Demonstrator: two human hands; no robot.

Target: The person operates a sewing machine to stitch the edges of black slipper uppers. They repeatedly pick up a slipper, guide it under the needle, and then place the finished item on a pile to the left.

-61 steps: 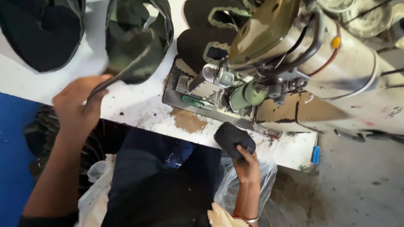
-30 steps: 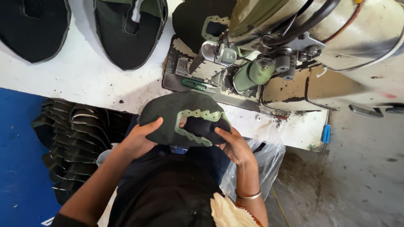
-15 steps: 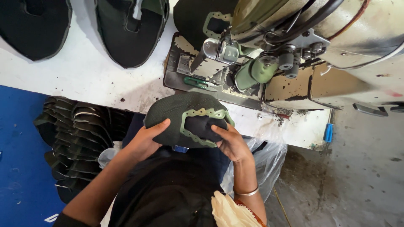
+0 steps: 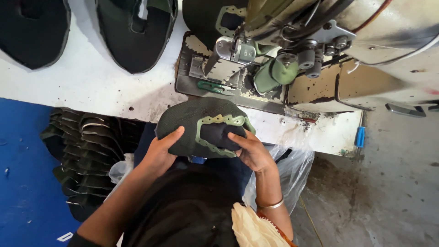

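Note:
A dark green knit shoe upper (image 4: 194, 119) with a light green trim around its opening is held at the white table's front edge, just below the sewing machine. My left hand (image 4: 161, 153) grips its left side, fingers on top. My right hand (image 4: 249, 148) grips the right side and presses a black padded piece (image 4: 220, 136) into the trimmed opening. Both hands are over my lap.
A large worn sewing machine (image 4: 311, 55) fills the upper right of the white table (image 4: 91, 87). Two dark shoe uppers (image 4: 132, 32) lie at the table's back left. A stack of dark uppers (image 4: 87, 151) sits low on the left by a blue surface (image 4: 23, 183). A plastic bag (image 4: 283, 169) hangs at right.
Two seconds ago my left hand reached up on the table and my right held the black piece alone. Both hands now hold the green upper together, with the black piece in its opening.

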